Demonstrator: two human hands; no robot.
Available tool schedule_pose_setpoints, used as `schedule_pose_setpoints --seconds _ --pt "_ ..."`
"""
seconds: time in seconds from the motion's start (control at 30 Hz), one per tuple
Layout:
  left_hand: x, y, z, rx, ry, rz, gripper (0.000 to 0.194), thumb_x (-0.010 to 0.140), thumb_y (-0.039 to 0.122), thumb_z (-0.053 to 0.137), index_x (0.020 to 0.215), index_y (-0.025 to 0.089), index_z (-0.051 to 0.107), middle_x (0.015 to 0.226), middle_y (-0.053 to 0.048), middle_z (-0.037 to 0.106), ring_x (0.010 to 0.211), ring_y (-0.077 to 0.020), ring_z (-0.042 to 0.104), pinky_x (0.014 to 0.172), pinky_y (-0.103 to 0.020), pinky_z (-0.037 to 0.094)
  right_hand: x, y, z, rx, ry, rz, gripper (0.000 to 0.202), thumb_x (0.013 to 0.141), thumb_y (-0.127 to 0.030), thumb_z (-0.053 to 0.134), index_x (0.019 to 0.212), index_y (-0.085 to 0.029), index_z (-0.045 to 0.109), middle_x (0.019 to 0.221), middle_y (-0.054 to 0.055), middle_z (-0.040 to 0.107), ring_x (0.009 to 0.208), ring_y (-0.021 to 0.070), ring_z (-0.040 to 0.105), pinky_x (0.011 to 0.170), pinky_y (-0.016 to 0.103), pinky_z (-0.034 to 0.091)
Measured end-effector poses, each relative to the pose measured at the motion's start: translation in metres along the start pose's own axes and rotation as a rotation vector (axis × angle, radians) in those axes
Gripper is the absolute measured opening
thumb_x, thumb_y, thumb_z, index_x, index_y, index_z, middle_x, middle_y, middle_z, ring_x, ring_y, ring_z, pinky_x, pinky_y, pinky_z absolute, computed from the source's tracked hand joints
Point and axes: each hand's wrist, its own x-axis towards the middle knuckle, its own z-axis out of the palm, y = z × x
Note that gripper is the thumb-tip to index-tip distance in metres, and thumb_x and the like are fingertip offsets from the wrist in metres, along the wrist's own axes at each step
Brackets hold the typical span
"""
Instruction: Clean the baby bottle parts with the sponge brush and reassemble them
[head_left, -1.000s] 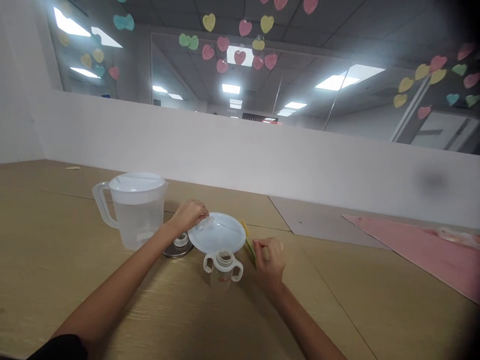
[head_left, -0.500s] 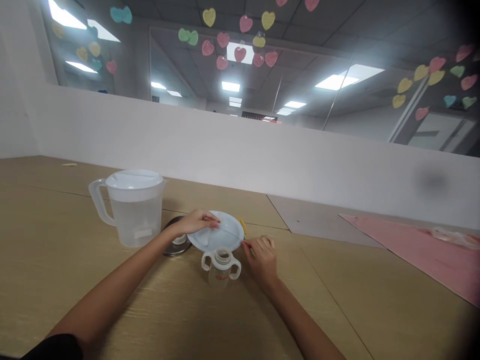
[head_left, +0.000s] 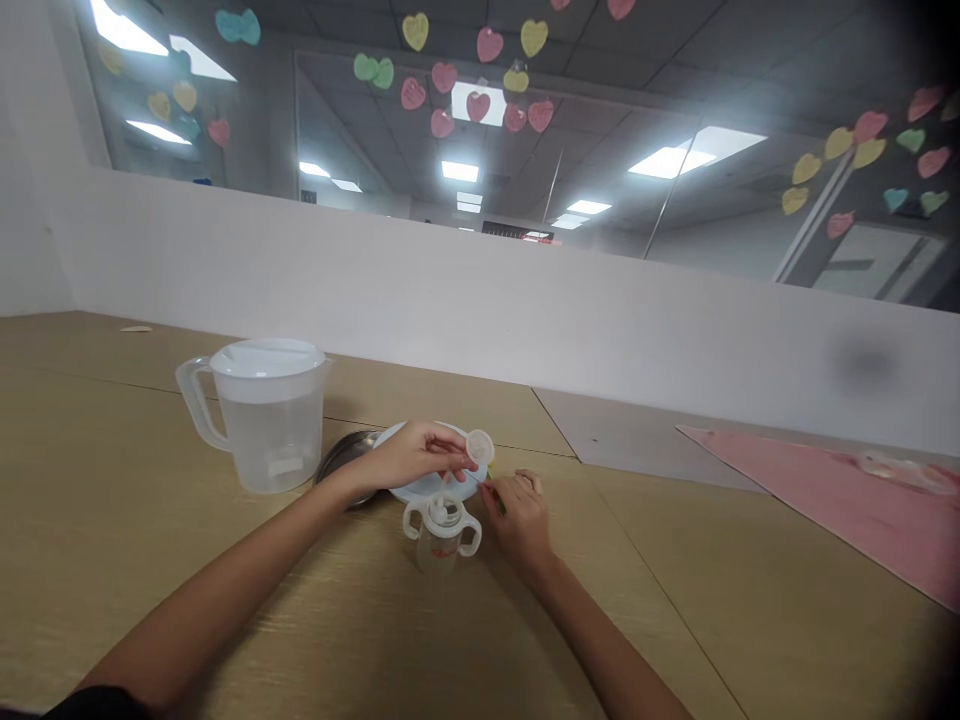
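Your wooden tabletop (head_left: pixel 750 600) fills the lower view, with a white partition wall (head_left: pixel 525 310) along its far edge and a pink mat (head_left: pixel 832 500) lying toward the far right corner. A clear lidded pitcher (head_left: pixel 262 415) stands upright left of centre, handle facing the left edge, well apart from your hands. Just right of it sits a white plate (head_left: pixel 420 488) overlapping a small metal dish (head_left: pixel 341 455), mostly hidden behind your left wrist. In front of the plate, toward the near edge, a small two-handled baby bottle (head_left: pixel 441 532) stands upright with its neck open, between your two hands. Your left hand (head_left: pixel 412 458) hovers over the plate, fingers pinched shut on a small round white cap (head_left: pixel 479 447) held tilted above the plate's right rim. Your right hand (head_left: pixel 519 515) rests on the tabletop just right of the bottle, fingers curled closed around something thin and yellowish; too small to tell what it is.
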Motion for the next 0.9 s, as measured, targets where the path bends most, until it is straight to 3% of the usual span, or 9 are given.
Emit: schedule_pose_setpoints --seconds 0.27,0.47,0.57,0.73,0.9 --pt "0.0 -0.002 -0.002 -0.028 0.065 -0.015 0.024 0.076 0.034 0.064 0.085 0.013 0.068 0.079 -0.005 0.069 0.074 -0.014 0.062 0.063 -0.021 0.046 0.0 -0.002 0.0 0.004 -0.01 -0.007 0.022 0.09 -0.022 0.048 0.073 -0.018 0.06 0.061 0.0 0.059 0.059 0.0114 0.051 0.084 0.032 0.037" --pt "0.001 -0.005 0.002 -0.034 0.015 -0.005 0.023 0.078 0.033 0.061 0.087 0.013 0.068 0.082 -0.005 0.069 0.074 -0.0135 0.061 0.065 -0.022 0.047 -0.001 -0.001 0.001 0.005 -0.011 -0.019 0.02 0.09 -0.02 0.049 0.073 -0.018 0.06 0.061 0.0 0.06 0.059 0.0117 0.052 0.084 0.032 0.037" --pt "0.001 -0.007 0.001 0.045 -0.03 0.01 0.023 0.079 0.032 0.059 0.089 0.013 0.068 0.083 -0.005 0.069 0.073 -0.0129 0.059 0.066 -0.021 0.045 -0.001 -0.001 0.002 0.01 -0.012 -0.02 0.019 0.09 -0.02 0.049 0.074 -0.018 0.059 0.061 -0.001 0.06 0.059 0.0116 0.052 0.084 0.032 0.037" --pt "0.0 -0.011 -0.008 0.368 -0.137 0.065 0.023 0.079 0.033 0.059 0.081 0.013 0.069 0.078 -0.002 0.066 0.073 -0.0133 0.056 0.065 -0.021 0.04 -0.002 0.0 0.004 0.016 -0.008 -0.021 0.019 0.089 -0.021 0.049 0.073 -0.018 0.059 0.06 -0.001 0.059 0.058 0.0115 0.051 0.082 0.032 0.037" --pt "-0.001 -0.013 -0.01 0.489 -0.31 0.106 0.02 0.081 0.029 0.057 0.088 0.017 0.07 0.096 -0.003 0.069 0.088 -0.0165 0.06 0.077 -0.021 0.041 -0.003 0.0 0.003 0.018 -0.021 -0.009 0.022 0.09 -0.022 0.048 0.072 -0.018 0.059 0.06 0.0 0.059 0.058 0.0116 0.05 0.082 0.032 0.037"
